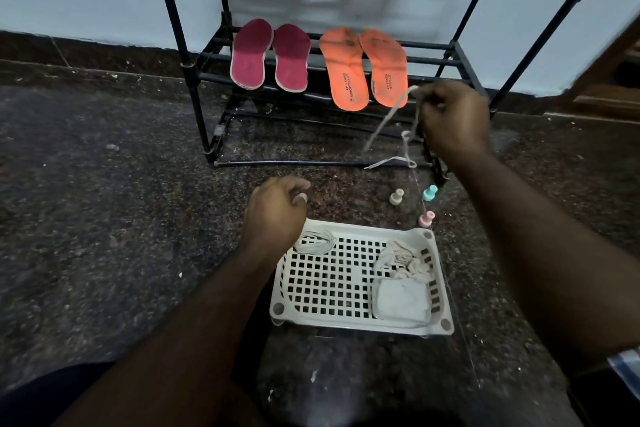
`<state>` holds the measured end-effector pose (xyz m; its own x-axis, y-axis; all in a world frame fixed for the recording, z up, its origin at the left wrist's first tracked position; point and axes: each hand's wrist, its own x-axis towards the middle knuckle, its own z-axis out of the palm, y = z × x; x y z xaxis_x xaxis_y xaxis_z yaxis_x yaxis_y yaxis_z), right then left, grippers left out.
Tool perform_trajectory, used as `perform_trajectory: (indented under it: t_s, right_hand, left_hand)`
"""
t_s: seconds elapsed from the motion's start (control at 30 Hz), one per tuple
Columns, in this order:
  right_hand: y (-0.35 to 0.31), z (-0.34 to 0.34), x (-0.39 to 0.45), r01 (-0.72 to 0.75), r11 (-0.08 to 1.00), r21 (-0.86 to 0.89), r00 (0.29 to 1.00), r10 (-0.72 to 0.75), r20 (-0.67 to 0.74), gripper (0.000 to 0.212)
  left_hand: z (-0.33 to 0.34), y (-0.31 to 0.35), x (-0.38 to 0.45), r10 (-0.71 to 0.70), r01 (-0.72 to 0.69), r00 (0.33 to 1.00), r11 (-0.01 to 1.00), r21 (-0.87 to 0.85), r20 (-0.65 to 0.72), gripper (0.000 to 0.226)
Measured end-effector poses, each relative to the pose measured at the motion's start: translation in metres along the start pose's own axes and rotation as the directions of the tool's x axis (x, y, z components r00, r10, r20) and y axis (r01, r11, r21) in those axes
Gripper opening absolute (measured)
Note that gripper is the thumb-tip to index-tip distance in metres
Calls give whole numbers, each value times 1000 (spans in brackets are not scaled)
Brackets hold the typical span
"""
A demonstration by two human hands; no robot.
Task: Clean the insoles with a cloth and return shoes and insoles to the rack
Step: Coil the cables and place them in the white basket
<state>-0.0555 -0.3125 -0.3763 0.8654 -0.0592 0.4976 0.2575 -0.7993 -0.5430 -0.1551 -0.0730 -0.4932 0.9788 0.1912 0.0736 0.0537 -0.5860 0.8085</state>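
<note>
Insoles, maroon pair (270, 55) and orange pair (363, 68), lean on rack (194, 55). Right hand (453, 118) pinches shoelace (388, 118); left hand (277, 210) loosely curled, empty, above basket (346, 321).

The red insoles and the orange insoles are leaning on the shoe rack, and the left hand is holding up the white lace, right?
Not quite. The head view shows the right hand holding up the white lace, not the left hand. The red insoles and orange insoles do lean on the shoe rack.
</note>
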Motion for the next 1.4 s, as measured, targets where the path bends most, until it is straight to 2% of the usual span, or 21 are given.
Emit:
perform_trajectory:
  t_s: [0.07, 0.13, 0.27, 0.33, 0.4, 0.47, 0.5, 0.6, 0.77, 0.8, 0.9, 0.97, 1.03, 1.1, 1.13, 1.2, 1.27, 1.33, 1.4]
  right_hand:
    - [-28, -15, 5, 20, 996, 90, 998, -15, -56, 24]
    - [-54, -28, 2, 58, 980, 193, 997, -48, -52, 19]
    - [-85, -38, -36, 5, 949, 314, 987, -55, 152, 19]
    - [-87, -33, -67, -37, 945, 324, 961, -55, 269, 19]
    - [-83, -25, -95, -91, 941, 327, 942, -25, 334, 17]
    - [-76, -17, -118, -184, 904, 385, 942, 50, 332, 19]
    - [-72, -14, -127, -252, 861, 442, 937, 103, 334, 23]
    - [-65, -13, -140, -436, 710, 553, 880, 207, 428, 30]
    - [-56, -31, -132, -549, 694, 466, 724, 117, 680, 34]
    - [-56, -29, -132, -545, 706, 453, 721, 119, 682, 33]
    - [-54, -8, -138, -424, 814, 397, 792, 122, 598, 44]
    - [-53, 6, -144, -363, 867, 341, 767, 71, 638, 52]
    - [-51, 15, -151, -356, 894, 272, 695, 59, 717, 35]
    - [-48, 18, -155, -356, 904, 237, 669, 69, 740, 9]
    - [-44, 17, -154, -342, 914, 218, 685, 84, 724, 3]
    - [-34, 10, -147, -308, 946, 104, 732, 166, 661, 11]
    - [-25, 0, -140, -268, 963, -27, 793, 236, 562, 15]
    - [-18, -7, -135, -287, 958, -3, 853, 257, 455, 11]
    - [-22, -11, -131, -312, 936, 164, 896, 232, 379, 10]
  left_hand:
    - [-6, 8, -1, -6, 4, 1000, 994, -106, -15, 25]
    - [-14, 21, -3, -17, 10, 1000, 971, -238, -27, 28]
    - [-27, 47, -11, 59, -77, 997, 883, -463, -55, 44]
    - [-30, 57, -16, 137, -93, 990, 829, -552, 38, 54]
    - [-30, 64, -22, 200, -56, 962, 810, -583, 187, 52]
    - [-25, 65, -26, 247, -80, 935, 845, -529, 253, 26]
    - [-22, 63, -26, 244, -96, 937, 868, -488, 249, 20]
    - [-22, 57, -21, 134, -35, 974, 882, -470, 181, 26]
    - [-35, 59, -8, -42, 68, 997, 809, -583, 58, 26]
    - [-35, 60, -7, -47, 77, 997, 803, -591, 67, 25]
    - [-32, 64, -11, -22, 108, 988, 800, -591, 150, 23]
    - [-30, 70, -16, -14, 131, 981, 782, -609, 194, 25]
    - [-32, 74, -18, -43, 164, 980, 729, -664, 195, 26]
    - [-38, 72, -13, -116, 178, 984, 664, -726, 135, 25]
    - [-42, 68, -9, -167, 167, 983, 636, -753, 78, 24]
    - [-49, 57, 2, -269, 120, 961, 605, -787, -60, 23]
    - [-57, 47, 9, -321, 77, 933, 622, -779, -164, 24]
    - [-62, 42, 13, -339, 97, 916, 709, -699, -217, 25]
    - [-63, 40, 11, -320, 211, 931, 864, -457, -174, 46]
